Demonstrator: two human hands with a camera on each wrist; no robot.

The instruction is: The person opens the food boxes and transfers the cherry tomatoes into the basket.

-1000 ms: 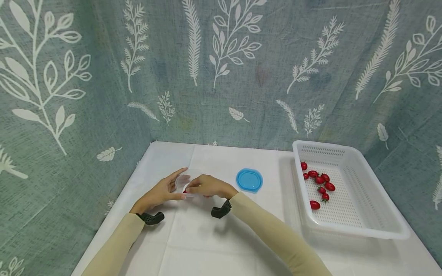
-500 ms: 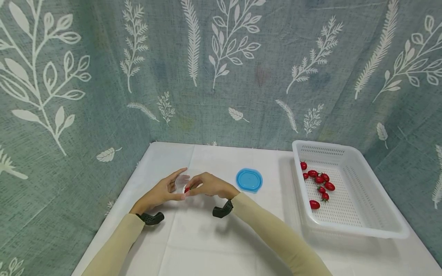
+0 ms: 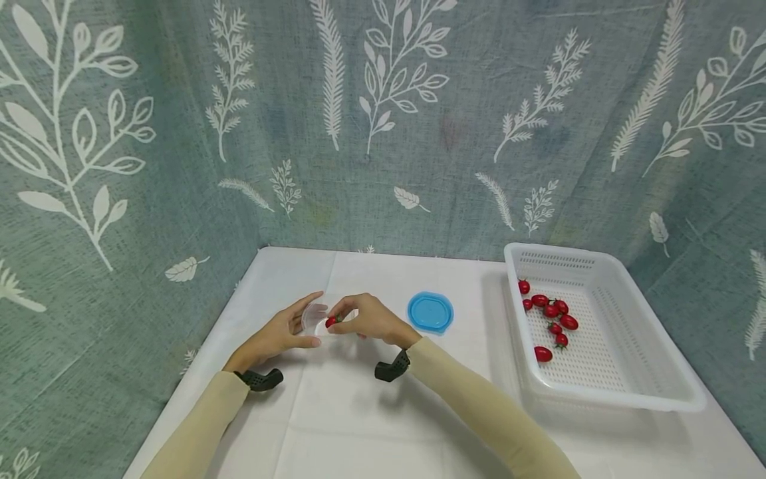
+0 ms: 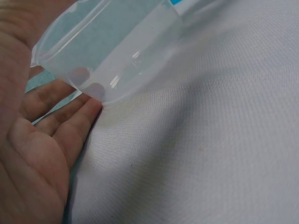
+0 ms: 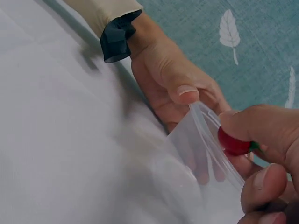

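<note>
A clear plastic tub (image 3: 311, 314) stands at the left of the white table, tilted in the left wrist view. My left hand (image 3: 270, 338) holds it from the left, the thumb at its rim and the fingers round the far side. My right hand (image 3: 372, 319) pinches a red cherry tomato (image 3: 331, 322) with a green stem between thumb and fingers. In the right wrist view, the tomato (image 5: 233, 141) is right at the rim of the tub (image 5: 187, 144). Through the tub's wall in the left wrist view, fingertips (image 4: 96, 88) press against the outside.
A blue lid (image 3: 430, 312) lies on the table right of the tub. At the right stands a white slotted basket (image 3: 604, 346) with several cherry tomatoes (image 3: 550, 311) along its left side. Leaf-patterned cloth (image 3: 383, 199) hangs behind and beside the table.
My right hand has moved slightly up and right with the cherry tomato, which started low in the tub and now shows more fully. My left hand stays on the tub.
</note>
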